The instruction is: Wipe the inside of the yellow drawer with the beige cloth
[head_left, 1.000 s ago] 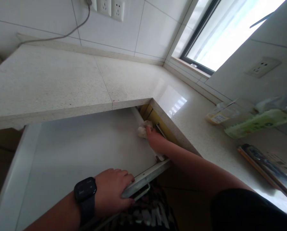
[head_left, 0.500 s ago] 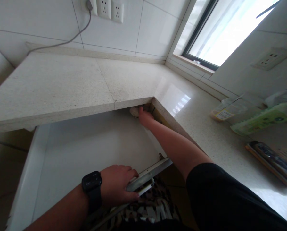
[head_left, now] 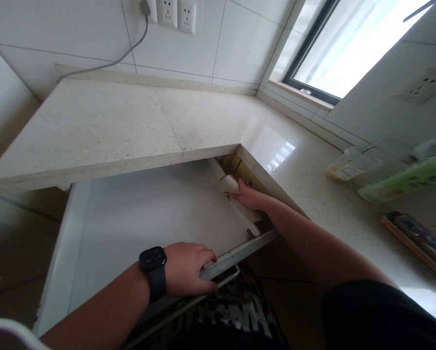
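Note:
A white drawer (head_left: 148, 209) is pulled out below the counter, and no items show on its floor. My left hand (head_left: 189, 270), with a black watch on the wrist, is closed over the top edge of the drawer front (head_left: 240, 253), thumb on the outer side by the metal handle (head_left: 228, 277). At the drawer's right side wall, my right hand (head_left: 247, 195) grips a crumpled whitish cloth (head_left: 228, 184). The cloth lies against the top of that wall. Some of my right fingers are hidden behind it.
A pale speckled countertop (head_left: 104, 126) wraps around behind and to the right of the drawer. On its right part stand a clear plastic container (head_left: 344, 170), a green packet (head_left: 404, 177) and a stack of flat items (head_left: 418, 243). A grey cord (head_left: 104, 65) runs along the wall.
My right hand has come from the far right corner of the drawer toward me along the side wall, bringing the cloth. My left hand keeps its hold on the drawer front. The view has shifted slightly.

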`<action>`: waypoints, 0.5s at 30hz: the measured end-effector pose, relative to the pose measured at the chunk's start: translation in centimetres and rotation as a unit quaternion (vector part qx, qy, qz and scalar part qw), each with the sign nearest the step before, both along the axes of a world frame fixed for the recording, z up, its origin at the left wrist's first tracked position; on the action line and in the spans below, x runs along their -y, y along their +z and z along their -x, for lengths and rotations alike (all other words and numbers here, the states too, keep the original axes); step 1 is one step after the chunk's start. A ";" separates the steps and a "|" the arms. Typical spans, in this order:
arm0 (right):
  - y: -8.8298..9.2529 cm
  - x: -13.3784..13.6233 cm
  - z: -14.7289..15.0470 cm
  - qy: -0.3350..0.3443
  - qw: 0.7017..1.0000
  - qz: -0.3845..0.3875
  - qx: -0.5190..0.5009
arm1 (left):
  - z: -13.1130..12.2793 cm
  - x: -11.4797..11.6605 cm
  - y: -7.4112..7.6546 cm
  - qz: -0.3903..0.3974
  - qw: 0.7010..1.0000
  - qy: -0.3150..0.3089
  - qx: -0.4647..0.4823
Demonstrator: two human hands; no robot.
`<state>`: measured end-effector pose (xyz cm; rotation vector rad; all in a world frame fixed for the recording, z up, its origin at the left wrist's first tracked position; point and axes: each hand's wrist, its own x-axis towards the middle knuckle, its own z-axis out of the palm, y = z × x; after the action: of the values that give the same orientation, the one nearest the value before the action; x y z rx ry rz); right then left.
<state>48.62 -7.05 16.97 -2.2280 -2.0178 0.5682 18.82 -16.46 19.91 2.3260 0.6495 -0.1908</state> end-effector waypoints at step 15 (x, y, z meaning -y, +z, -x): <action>5.4 9.8 -0.2 -0.071 0.904 -0.373 -0.197 | -0.5 3.3 2.8 -0.178 0.974 0.053 -0.132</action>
<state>48.79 -16.84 22.39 -1.6114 -1.4942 0.1537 19.28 -19.74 22.69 2.6237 1.0073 -0.3649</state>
